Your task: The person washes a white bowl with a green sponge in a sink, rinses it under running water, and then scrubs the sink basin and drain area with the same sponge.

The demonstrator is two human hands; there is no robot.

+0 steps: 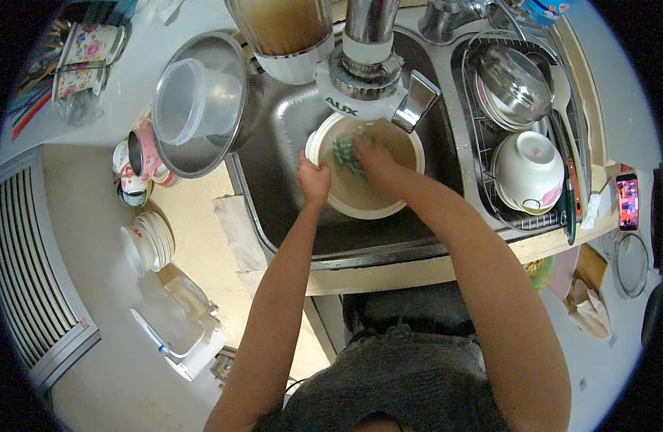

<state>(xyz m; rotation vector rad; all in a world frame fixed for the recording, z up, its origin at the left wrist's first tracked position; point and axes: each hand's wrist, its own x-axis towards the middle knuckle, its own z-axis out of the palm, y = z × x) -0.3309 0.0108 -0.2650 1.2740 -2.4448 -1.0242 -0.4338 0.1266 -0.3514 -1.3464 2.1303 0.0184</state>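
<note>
A round white pot or basin [368,211] of cloudy water stands in the dark sink basin [277,216], under the faucet-mounted water filter [358,92]. My left hand [314,178] grips the pot's left rim, thumb on the inside. Inside the pot, my right hand [375,156] is partly in the water with its fingers at a green scrubber or cloth [348,154]. The murky water blurs the fingertips, but they rest against the green thing.
To the right, a wire dish rack [485,178] holds upturned bowls [528,170], a glass bowl [515,83] and knives. At the left rim leans a steel basin [223,156] with a clear plastic tub [188,102]. Stacked plates [156,240] are farther left.
</note>
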